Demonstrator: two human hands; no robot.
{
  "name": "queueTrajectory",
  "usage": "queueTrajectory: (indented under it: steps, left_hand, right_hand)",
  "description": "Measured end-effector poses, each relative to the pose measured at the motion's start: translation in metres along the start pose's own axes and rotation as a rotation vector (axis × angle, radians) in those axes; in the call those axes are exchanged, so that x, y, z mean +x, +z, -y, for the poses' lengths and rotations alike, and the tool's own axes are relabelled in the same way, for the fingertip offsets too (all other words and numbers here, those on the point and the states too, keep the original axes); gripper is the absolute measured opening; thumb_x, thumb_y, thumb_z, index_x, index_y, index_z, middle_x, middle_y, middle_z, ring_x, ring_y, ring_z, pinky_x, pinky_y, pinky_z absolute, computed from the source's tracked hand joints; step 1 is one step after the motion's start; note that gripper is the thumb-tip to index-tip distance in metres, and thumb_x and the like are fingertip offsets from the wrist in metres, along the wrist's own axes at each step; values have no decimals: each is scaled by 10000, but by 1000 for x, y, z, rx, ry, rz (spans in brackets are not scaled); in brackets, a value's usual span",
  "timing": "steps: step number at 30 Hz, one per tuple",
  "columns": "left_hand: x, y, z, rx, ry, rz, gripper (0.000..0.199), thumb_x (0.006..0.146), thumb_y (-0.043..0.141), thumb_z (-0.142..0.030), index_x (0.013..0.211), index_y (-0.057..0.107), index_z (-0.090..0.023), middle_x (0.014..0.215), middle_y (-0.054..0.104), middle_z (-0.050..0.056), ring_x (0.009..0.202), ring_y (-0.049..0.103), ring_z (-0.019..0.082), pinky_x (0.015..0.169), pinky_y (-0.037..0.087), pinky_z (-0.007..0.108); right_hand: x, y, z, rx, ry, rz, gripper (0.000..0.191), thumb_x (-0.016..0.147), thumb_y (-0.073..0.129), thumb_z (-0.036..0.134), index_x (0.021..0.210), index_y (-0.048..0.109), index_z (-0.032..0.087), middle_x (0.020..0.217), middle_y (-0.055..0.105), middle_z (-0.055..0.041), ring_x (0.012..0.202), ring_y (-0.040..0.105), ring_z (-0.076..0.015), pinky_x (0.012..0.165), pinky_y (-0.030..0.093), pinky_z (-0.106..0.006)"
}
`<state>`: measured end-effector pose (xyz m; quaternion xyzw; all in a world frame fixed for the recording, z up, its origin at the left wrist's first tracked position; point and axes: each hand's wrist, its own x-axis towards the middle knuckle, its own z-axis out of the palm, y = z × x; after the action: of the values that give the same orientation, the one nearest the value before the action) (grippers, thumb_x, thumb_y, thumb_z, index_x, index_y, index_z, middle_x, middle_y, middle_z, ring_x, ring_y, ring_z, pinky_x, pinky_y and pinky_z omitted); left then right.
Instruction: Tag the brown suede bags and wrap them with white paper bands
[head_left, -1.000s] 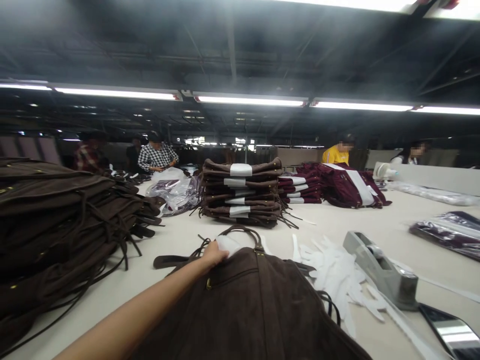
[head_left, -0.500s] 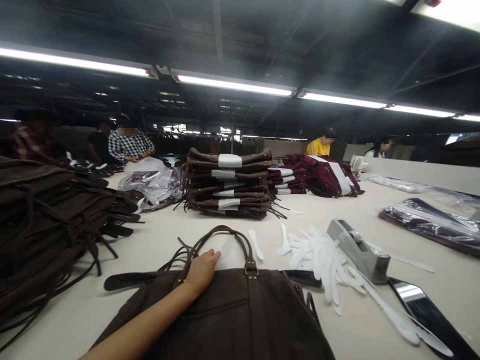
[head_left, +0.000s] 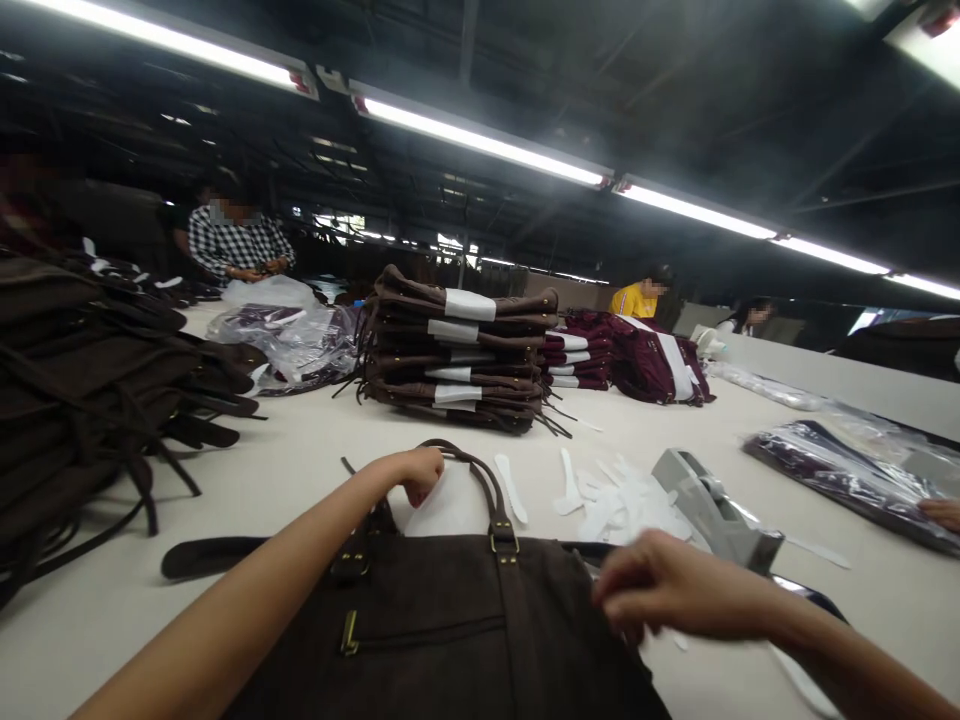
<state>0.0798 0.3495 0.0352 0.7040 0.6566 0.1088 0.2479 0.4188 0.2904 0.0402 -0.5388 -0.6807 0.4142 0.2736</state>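
A dark brown handbag (head_left: 442, 640) stands before me on the white table, its front pocket and a brass-coloured fitting (head_left: 349, 634) showing. My left hand (head_left: 424, 472) is closed at the top of the bag's handle (head_left: 487, 485), its fingers curled under and partly hidden. Translucent white sheet material (head_left: 450, 505) shows within the handle's loop. Over the bag's right side hangs my right hand (head_left: 660, 590), slightly blurred, fingers loosely bent and apart with nothing visible in them. A dark strap tab (head_left: 210, 557) sticks out at the bag's left.
Behind the bag rises a stack of brown bags (head_left: 457, 350) with white bands. More brown bags (head_left: 97, 370) lie left, maroon bags (head_left: 645, 360) further back. Right are white strips (head_left: 630, 505), a grey tape dispenser (head_left: 712, 510), a phone and wrapped goods (head_left: 832, 470). Another person's hand (head_left: 941, 513) shows far right.
My left hand has lifted from the bag's top edge to the top of the handle and curled. My right hand has come in from the right. The brass-coloured fitting is now uncovered.
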Motion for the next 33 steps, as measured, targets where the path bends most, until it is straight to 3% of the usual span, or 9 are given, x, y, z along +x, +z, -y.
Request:
queueTrajectory:
  steps: [2,5,10,16,19,22,25,28,33]
  left_hand:
    - [13,0,2,26,-60,-194,168,682,579,-83,813,659,-152,907,679,137,948,641,308,840,491,410]
    - [28,10,15,39,-126,-444,307,817,542,-170,1123,561,-150,1273,529,193,1259,449,326,1017,368,444]
    - [53,23,55,-45,-200,-428,280,732,692,-211,975,583,-125,1144,576,202,1174,489,373,937,410,426]
    - [71,19,70,-305,-184,-393,91,777,567,-105,845,539,-158,890,657,113,928,620,270,789,462,352]
    - [66,9,52,-480,-45,-414,200,823,471,-97,1005,516,-167,848,678,43,758,638,162,667,473,253]
    - [52,-10,25,-565,139,-424,285,816,552,-177,1100,548,-164,891,691,30,755,636,151,648,474,233]
    - [33,-33,4,-593,346,-428,324,775,663,-311,1065,646,-168,957,698,39,871,633,189,756,477,255]
    - [17,-48,-5,-633,529,-443,343,818,611,-422,1000,692,-142,961,707,66,891,634,218,808,474,294]
    - [13,-49,-12,-740,434,-636,385,792,652,-453,983,634,-120,858,713,93,811,658,224,781,496,320]
  right_hand:
    - [43,9,12,-149,66,28,186,818,699,351,740,646,190,674,658,-57,565,624,-168,496,492,-263]
    - [116,33,24,-377,218,-13,263,740,746,349,677,602,138,488,581,-53,434,585,-193,442,464,-289]
    - [185,76,2,-395,256,-32,275,539,820,174,513,547,151,379,497,-26,400,528,-183,423,399,-269]
    - [184,90,-18,-177,103,-203,174,653,719,195,586,563,158,478,546,11,456,522,-120,447,357,-212]
    - [191,87,11,-13,-50,-328,174,804,593,292,692,530,175,632,635,-29,508,569,-126,464,403,-212]
    - [206,81,58,123,-198,-378,163,869,533,321,788,548,180,774,680,-52,598,606,-131,541,470,-217]
    - [216,77,100,209,-240,-285,173,866,577,301,781,619,157,677,652,-33,556,573,-125,531,461,-214]
    - [213,81,125,297,-180,-70,188,804,681,267,710,660,106,554,594,-31,467,506,-112,465,424,-217]
    - [182,89,134,525,-178,166,224,843,662,295,798,678,76,716,668,-94,545,563,-102,508,464,-193]
